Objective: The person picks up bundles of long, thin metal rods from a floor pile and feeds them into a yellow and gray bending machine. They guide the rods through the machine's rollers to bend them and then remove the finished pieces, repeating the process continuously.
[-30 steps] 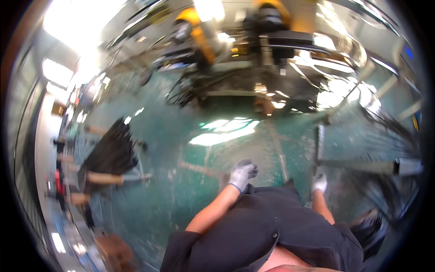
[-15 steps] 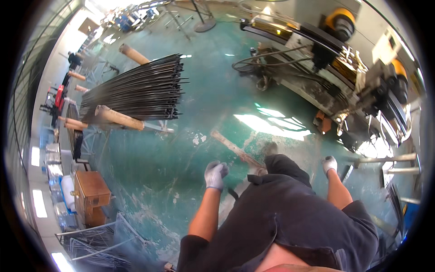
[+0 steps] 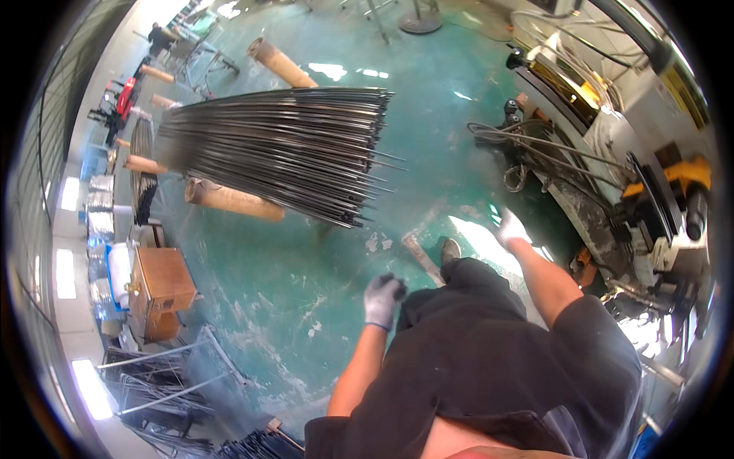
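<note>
My left hand (image 3: 382,299), in a pale glove with dark fingertips, hangs in front of my body with its fingers curled in and nothing visible in them. Further forward on the right, my right hand (image 3: 511,228) is raised over the bright patch of floor. Its gloved fingers look loosely stretched, slightly blurred, and hold nothing. Neither hand touches anything. Ahead on the left lies a big bundle of thin dark metal rods (image 3: 283,145), the thing nearest my left hand. It rests across brown cardboard tubes (image 3: 233,200), its uneven ends pointing right.
Machinery with hoses (image 3: 566,145) lines the right side. At left stand a brown wooden box (image 3: 164,279) and a metal rack (image 3: 164,382) of dark rods. A round stand base (image 3: 420,23) sits far ahead. My shoe (image 3: 450,249) is on the worn green floor (image 3: 267,298).
My view has swung and moved forward, so the rod bundle appears larger and further right. My right hand has swung forward from beside my body. The left hand stays low in front.
</note>
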Tool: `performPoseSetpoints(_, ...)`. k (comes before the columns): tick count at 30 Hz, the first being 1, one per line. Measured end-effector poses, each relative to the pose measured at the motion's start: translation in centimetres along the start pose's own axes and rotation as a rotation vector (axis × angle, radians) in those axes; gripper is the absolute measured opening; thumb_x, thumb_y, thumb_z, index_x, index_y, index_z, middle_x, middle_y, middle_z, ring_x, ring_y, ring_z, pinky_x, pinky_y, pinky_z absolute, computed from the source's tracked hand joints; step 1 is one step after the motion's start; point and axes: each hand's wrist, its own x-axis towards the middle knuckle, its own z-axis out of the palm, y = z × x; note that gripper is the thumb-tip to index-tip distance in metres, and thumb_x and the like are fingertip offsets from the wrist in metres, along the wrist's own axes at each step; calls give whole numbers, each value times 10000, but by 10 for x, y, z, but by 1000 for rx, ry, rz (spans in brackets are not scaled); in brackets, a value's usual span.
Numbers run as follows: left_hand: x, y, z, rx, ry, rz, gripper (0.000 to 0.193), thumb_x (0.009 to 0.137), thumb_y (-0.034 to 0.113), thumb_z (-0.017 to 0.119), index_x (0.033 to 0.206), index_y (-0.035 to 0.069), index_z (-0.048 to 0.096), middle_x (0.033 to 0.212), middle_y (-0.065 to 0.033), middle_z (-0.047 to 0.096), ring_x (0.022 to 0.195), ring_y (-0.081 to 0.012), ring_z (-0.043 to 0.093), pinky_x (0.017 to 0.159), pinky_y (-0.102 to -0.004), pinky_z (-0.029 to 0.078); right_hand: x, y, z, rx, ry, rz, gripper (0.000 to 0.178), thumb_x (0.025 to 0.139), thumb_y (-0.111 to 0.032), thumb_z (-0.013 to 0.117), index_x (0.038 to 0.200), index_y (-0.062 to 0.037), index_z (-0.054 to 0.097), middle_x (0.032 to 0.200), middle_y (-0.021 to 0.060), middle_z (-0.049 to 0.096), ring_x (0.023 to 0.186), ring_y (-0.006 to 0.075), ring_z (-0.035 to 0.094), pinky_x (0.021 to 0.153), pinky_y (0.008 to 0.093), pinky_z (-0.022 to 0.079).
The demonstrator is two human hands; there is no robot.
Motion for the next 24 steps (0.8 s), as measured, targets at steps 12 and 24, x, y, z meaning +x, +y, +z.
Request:
performPoseSetpoints(12, 98, 47, -56, -294, 138, -154, 306, 891, 41, 544, 1189, -13, 499, 997, -170, 661, 792, -256, 645, 716, -376, 542, 171, -367, 58, -222, 35, -481, 885, 670, -397, 818, 1363, -37, 401, 1332, 209, 477, 1237, 367, 449, 1034, 434, 391)
performPoseSetpoints(24, 169, 122, -149, -406, 380, -8, 295, 875, 27, 552, 1162, -3, 491, 980, -189, 630, 774, -291, 640, 687, -404, 558, 173, -420, 130, -555, 62, -471, 736, 700, -455, 758, 1204, 12, 494, 1132, 182, 544, 1076, 324, 502, 889, 436, 424)
